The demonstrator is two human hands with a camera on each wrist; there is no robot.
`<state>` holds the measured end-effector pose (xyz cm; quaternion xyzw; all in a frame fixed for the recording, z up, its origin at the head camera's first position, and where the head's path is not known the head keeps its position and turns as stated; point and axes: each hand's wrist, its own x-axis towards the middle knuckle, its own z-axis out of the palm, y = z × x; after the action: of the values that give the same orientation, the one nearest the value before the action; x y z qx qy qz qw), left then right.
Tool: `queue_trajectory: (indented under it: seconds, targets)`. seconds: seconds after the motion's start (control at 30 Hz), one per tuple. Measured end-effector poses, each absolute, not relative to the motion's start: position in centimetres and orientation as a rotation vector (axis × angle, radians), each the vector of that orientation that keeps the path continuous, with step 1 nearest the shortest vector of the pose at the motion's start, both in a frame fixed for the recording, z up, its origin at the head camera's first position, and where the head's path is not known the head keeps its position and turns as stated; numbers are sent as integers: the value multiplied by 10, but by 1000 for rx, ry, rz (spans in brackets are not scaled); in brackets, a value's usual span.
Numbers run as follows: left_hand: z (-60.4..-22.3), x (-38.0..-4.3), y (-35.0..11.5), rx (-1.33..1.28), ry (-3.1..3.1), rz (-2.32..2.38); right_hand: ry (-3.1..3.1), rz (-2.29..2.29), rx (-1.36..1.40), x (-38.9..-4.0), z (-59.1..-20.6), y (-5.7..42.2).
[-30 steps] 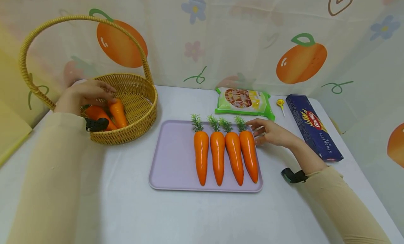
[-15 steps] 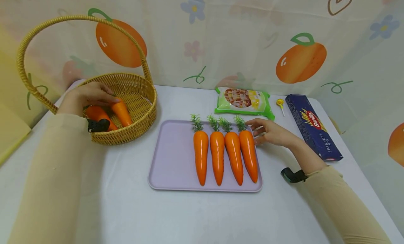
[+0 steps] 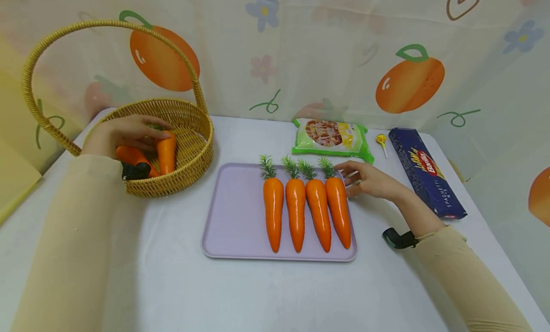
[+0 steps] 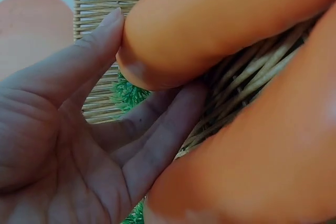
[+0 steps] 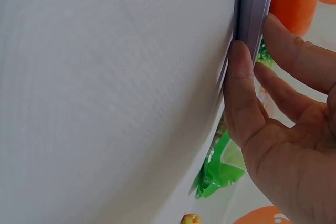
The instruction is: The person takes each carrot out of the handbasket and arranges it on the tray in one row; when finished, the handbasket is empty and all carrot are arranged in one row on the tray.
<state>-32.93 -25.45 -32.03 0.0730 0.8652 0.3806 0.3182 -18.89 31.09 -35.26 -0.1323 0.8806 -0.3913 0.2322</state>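
Observation:
In the head view, my left hand (image 3: 131, 131) reaches into the wicker basket (image 3: 189, 176) at the left. It pinches the thick top end of an orange carrot (image 4: 210, 19), the thumb on one side and fingers beneath. A second carrot (image 4: 252, 171) lies in the basket beside it, touching the hand. Green leaves (image 4: 128, 93) show behind the fingers. My right hand (image 3: 365, 179) holds the right edge of the lilac tray (image 5: 254, 14), with digits on both sides of the rim. On that tray, several carrots (image 3: 296, 212) lie side by side, leaves toward the back.
Behind the tray lies a green food packet (image 3: 331, 136). A yellow lollipop (image 3: 381, 140) and a blue spaghetti box (image 3: 425, 172) are at the right. The basket's tall handle (image 3: 113, 24) arches over my left hand. A printed curtain (image 3: 301, 50) hangs behind the table.
My left hand has shifted slightly right, its fingers now on the carrot's top end. That carrot has turned to point more straight toward me. The right hand and tray stay put.

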Motion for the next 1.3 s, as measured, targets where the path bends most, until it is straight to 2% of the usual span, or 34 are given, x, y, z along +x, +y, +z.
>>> queue_trajectory:
  seconds: [0.97,1.3]
  targets:
    - [-317,-328,-240,235,2197,863,2440,-1064,-358,-187,-351,311]
    - [-301,-328,-243,264,2331,942,2454,-1033,-350,-189,-354,312]
